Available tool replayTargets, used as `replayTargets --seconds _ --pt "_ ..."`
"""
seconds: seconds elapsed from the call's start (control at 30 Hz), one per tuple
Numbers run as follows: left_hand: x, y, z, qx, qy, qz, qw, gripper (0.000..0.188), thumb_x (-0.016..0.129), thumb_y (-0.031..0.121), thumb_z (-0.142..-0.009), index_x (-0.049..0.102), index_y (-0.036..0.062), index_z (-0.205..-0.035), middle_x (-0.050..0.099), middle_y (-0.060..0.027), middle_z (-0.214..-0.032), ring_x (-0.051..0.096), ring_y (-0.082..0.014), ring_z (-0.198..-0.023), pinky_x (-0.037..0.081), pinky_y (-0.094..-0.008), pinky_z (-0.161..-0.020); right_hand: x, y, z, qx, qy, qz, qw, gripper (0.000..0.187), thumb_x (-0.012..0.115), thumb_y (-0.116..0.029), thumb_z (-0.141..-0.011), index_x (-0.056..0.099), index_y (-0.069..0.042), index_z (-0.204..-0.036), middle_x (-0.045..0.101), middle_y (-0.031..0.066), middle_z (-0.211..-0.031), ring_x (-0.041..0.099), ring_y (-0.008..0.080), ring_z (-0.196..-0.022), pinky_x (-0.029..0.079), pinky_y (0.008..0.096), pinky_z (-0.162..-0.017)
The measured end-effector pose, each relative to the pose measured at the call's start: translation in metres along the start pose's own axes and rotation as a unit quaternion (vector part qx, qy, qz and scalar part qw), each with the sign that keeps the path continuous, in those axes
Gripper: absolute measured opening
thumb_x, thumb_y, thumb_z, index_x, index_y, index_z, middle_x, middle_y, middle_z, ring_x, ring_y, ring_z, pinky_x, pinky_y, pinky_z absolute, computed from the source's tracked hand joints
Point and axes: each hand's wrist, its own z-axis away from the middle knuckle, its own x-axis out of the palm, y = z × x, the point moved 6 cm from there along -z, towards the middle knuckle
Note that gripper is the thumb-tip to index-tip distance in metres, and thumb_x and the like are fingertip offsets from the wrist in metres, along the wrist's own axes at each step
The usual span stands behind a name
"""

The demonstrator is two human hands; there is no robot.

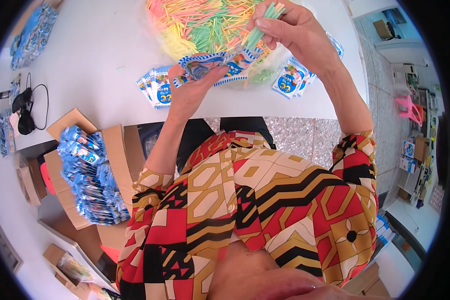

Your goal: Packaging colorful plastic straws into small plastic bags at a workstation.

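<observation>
My left hand (197,90) is closed around a blue-and-white printed packet (240,62), thumb across its front. The packet's upper edge gapes a little. Above and to the right, my right hand (305,37) pinches a small bunch of thin green sticks (259,34), with a few paler ones among them. The bunch slants down toward the packet. Behind both hands lies a big heap of thin pink, orange, yellow and green sticks (205,25) on clear plastic. Flat blue-and-white packets (160,87) lie beside my left hand, and more packets (289,80) lie below my right wrist.
A cardboard box (117,155) full of blue packets (87,175) stands at the left, below the white table (110,55). Black corded things (27,110) and bundled packets (35,37) rest at the table's left. A pink stool (409,109) stands far right.
</observation>
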Motion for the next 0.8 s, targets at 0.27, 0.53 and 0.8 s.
replayTargets --seconds 0.27,0.53,0.8 --pt "0.003 -0.010 0.003 -0.158 0.037 0.172 0.972 0.026 0.072 0.013 -0.082 0.067 0.0012 -0.105 0.066 -0.0030 -0.101 0.059 -0.0107 -0.096 0.046 -0.0237 -0.088 0.000 0.007 -0.002 0.012 -0.019 -0.069 0.997 0.008 0.064 -0.010 -0.086 0.063 -0.003 -0.090 0.065 0.0044 -0.077 0.059 0.0074 -0.062 0.049 0.0195 -0.057" --pt "0.002 -0.019 0.005 -0.161 0.021 0.184 0.969 0.025 0.073 0.014 -0.080 0.068 0.0019 -0.102 0.067 -0.0030 -0.100 0.060 -0.0099 -0.094 0.046 -0.0231 -0.086 -0.004 0.008 -0.001 0.002 -0.015 -0.087 0.996 0.008 0.064 -0.010 -0.087 0.064 -0.003 -0.090 0.065 0.0050 -0.077 0.059 0.0075 -0.060 0.050 0.0192 -0.057" --pt "0.005 -0.020 0.004 -0.151 0.004 0.162 0.975 0.023 0.072 0.016 -0.082 0.068 0.0026 -0.101 0.067 -0.0023 -0.101 0.059 -0.0095 -0.094 0.047 -0.0233 -0.083 -0.004 0.006 -0.015 -0.207 -0.111 -0.051 0.971 0.008 0.065 -0.008 -0.085 0.062 -0.003 -0.091 0.064 0.0047 -0.083 0.058 0.0065 -0.066 0.049 0.0196 -0.059"
